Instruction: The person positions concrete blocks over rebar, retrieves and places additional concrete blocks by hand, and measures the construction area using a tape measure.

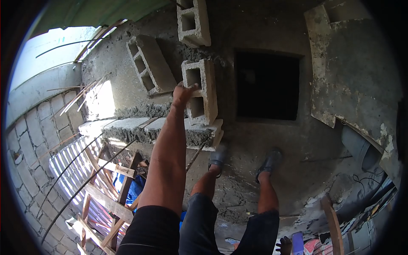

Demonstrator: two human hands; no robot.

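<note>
My left hand (184,93) reaches forward and is closed on a hollow concrete block (208,91). Its thumb lies over the web between the block's two openings; the other fingers are mostly hidden. That block sits at the right end of a low row of mortared blocks (160,127). A second hollow block (155,63) leans at an angle just beyond my hand. Farther off, a third block (199,21) stands near the top of the view. My right hand is not in view.
A dark square opening (267,85) in the concrete lies right of the held block, ahead of my feet (270,161). Thin rods (89,182) slant across the left, above wooden framing (108,204). A large concrete slab (357,72) and a bucket (359,146) are at right.
</note>
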